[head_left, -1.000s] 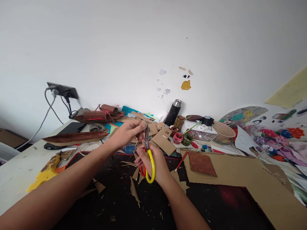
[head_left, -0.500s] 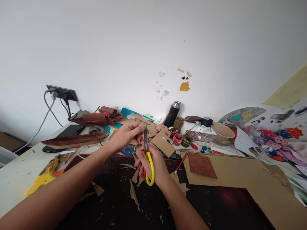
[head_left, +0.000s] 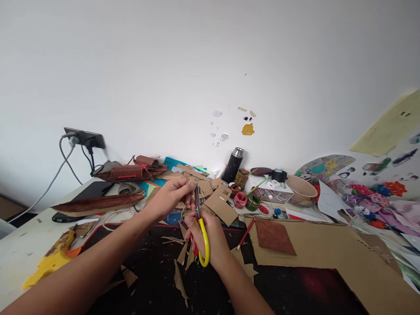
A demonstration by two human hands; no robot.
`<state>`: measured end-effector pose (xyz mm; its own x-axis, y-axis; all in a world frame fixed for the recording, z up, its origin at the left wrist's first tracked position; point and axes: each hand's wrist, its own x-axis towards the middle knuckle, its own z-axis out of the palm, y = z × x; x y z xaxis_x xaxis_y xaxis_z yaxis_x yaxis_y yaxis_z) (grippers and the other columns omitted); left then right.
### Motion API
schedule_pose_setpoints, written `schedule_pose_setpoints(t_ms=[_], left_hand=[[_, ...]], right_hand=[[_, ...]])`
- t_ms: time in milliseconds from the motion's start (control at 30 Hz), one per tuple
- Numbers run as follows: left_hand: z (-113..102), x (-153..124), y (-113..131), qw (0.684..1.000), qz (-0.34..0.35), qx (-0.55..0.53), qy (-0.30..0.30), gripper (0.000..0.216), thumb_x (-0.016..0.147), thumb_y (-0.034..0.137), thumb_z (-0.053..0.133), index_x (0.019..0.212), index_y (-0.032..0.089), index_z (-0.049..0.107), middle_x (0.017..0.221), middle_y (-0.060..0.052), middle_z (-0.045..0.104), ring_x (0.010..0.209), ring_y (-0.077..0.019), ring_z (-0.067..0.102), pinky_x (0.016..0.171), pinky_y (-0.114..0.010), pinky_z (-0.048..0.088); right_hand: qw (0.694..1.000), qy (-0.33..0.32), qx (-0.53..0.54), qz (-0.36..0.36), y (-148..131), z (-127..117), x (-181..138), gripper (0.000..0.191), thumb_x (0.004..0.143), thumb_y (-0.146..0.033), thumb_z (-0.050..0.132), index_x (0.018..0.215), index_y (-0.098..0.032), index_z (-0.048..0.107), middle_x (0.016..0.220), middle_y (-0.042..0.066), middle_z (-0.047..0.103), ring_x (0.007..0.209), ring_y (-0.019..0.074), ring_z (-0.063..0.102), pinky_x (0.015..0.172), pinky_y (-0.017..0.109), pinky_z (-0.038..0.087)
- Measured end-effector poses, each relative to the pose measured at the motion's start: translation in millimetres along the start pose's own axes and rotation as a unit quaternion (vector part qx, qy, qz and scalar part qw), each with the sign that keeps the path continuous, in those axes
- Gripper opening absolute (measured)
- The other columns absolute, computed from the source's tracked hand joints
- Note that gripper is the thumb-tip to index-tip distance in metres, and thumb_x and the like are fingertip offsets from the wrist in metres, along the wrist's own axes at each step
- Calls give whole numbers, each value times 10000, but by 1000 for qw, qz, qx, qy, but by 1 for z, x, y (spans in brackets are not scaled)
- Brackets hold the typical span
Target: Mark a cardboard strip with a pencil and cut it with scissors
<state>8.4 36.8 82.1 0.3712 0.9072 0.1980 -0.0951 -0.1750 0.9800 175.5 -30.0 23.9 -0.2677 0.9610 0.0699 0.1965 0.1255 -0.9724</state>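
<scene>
Scissors (head_left: 204,245) with one yellow and one red handle loop are gripped in my right hand (head_left: 211,232). Their blades point up and away, nearly together, beside the fingertips of my left hand (head_left: 177,192). Those left fingers are pinched together; whatever is between them is too small to make out. Below both hands, cardboard scraps (head_left: 180,282) and thin slivers (head_left: 173,240) lie on a dark mat (head_left: 157,280). Just beyond the blades are cut cardboard pieces (head_left: 221,208).
Brown boat-like models (head_left: 98,203) and a yellow glue gun (head_left: 54,260) are at left. A black flask (head_left: 233,165), open paint jars (head_left: 240,200) and a beige bowl (head_left: 302,190) line the wall. A large cardboard sheet (head_left: 315,240) with a brown-painted square (head_left: 274,237) covers the right.
My view has tilted up slightly, so the desk things appear lower. Both hands keep nearly the same pose, with the scissor blades still beside my left fingertips.
</scene>
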Motion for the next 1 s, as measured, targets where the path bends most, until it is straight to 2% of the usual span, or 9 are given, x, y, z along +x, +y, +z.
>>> schedule_pose_setpoints(t_ms=[333,733,1000], left_hand=[[3,1,-2,999,-11,-30,19,490,852,605,790,653,198,604,538,-1,646,538,-159,653,562,-264,492],[4,-1,0,1000,-12,-14,22,514,837,626,788,624,200,598,544,4,646,558,-160,655,607,-269,505],[4,-1,0,1000,-12,-10,15,517,837,629,787,626,199,592,552,3,653,565,-160,661,618,-270,513]], right_hand=[[1000,4,1,13,1,1,0,498,948,-687,689,1124,-221,695,669,-1,700,392,142,557,394,225,413],[1000,5,-3,20,-1,1,1,521,941,-704,690,1092,-205,677,644,-5,678,378,129,527,377,217,399],[1000,4,-14,10,4,0,1,538,949,-736,658,1082,-216,696,585,-19,640,389,154,571,397,230,418]])
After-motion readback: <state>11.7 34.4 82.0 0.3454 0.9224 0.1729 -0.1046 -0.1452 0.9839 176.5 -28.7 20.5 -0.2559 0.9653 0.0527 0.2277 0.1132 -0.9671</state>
